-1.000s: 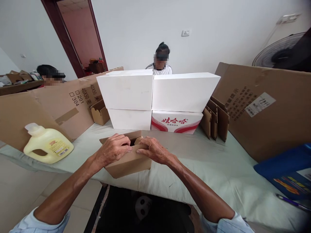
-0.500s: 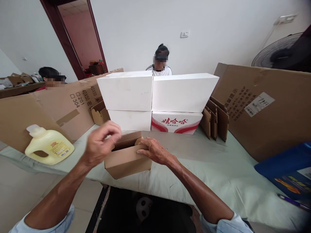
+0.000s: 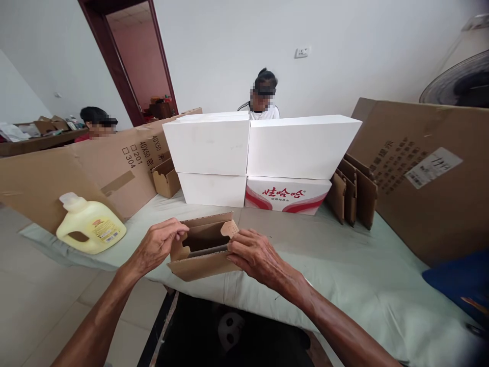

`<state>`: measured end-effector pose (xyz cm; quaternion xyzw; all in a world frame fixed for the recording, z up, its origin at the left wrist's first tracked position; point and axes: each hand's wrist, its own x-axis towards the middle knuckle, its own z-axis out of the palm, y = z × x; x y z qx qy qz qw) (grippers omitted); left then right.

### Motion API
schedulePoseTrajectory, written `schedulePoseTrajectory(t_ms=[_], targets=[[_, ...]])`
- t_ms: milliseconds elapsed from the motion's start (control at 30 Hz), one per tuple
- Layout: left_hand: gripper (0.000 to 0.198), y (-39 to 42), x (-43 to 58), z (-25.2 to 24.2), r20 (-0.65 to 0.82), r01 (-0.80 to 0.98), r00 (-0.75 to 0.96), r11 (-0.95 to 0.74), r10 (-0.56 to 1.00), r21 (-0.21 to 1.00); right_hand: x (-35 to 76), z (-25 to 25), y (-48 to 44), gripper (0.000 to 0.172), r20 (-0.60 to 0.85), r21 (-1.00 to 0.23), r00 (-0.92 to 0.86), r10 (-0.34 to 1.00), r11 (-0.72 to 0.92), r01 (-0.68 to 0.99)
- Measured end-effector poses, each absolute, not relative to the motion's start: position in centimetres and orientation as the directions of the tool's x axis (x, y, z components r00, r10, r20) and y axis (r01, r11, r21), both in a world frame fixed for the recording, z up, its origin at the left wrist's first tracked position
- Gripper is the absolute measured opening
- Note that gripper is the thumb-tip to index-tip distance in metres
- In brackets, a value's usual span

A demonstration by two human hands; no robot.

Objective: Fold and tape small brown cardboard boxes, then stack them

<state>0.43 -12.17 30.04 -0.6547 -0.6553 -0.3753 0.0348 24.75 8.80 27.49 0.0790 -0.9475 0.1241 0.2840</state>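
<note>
A small brown cardboard box (image 3: 206, 267) stands on the cloth-covered table close to me, its top open and its dark inside showing. With fingers pinched at the box's left end, my left hand (image 3: 162, 244) grips the edge there. At the opposite end, my right hand (image 3: 257, 253) is closed around the right edge, next to a raised end flap (image 3: 229, 228). Part of the box's right side is hidden behind that hand.
White boxes (image 3: 208, 148) stand stacked behind, one with red print (image 3: 288, 195). A yellow jug (image 3: 91, 224) is at left. Folded cardboard pieces (image 3: 353, 191), a large cardboard sheet (image 3: 420, 168) and a blue container (image 3: 458, 285) are at right. Two people sit beyond.
My left hand has come down from above the box onto its left end. The box top is spread wider, and my right hand has shifted along the right edge. The view has turned slightly left.
</note>
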Motion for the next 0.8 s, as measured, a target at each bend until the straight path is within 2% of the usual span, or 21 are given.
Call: schedulePoseTrajectory(t_ms=[133, 233, 333, 433, 533, 633, 800], targets=[[0.035, -11.6, 0.4, 30.3, 0.507, 0.877, -0.193, -0.084, 0.84, 0.473, 25.4, 27.4, 8.6, 0.025, 0.564, -0.198, -0.82, -0.096, 0.949, -0.248], [0.03, -12.5, 0.5, 30.9, 0.473, 0.837, -0.339, 0.031, 0.814, 0.546, 25.2, 27.5, 9.1, 0.025, 0.556, -0.243, -0.829, -0.055, 0.943, -0.226], [0.034, -14.1, 0.0, 30.7, 0.433, 0.751, -0.478, 0.099, 0.765, 0.653, 25.0, 27.6, 9.6, 0.022, 0.54, -0.298, -0.842, -0.015, 0.932, -0.208], [0.043, -15.9, -1.0, 29.4, 0.41, 0.633, -0.621, 0.119, 0.668, 0.765, 25.0, 27.6, 9.9, 0.021, 0.527, -0.329, -0.85, 0.014, 0.925, -0.188], [0.049, -18.0, -2.0, 27.4, 0.375, 0.528, -0.774, 0.195, 0.51, 0.826, 24.9, 27.8, 9.8, 0.022, 0.526, -0.325, -0.85, 0.011, 0.927, -0.189], [0.049, -20.5, -3.1, 24.9, 0.31, 0.452, -0.859, 0.318, 0.408, 0.833, 24.7, 27.9, 9.8, 0.019, 0.513, -0.328, -0.858, -0.005, 0.923, -0.201], [0.042, -24.7, -4.5, 19.7, 0.198, 0.367, -0.916, 0.531, 0.349, 0.764, 24.3, 27.8, 10.1, 0.015, 0.514, -0.327, -0.858, -0.009, 0.922, -0.206]])
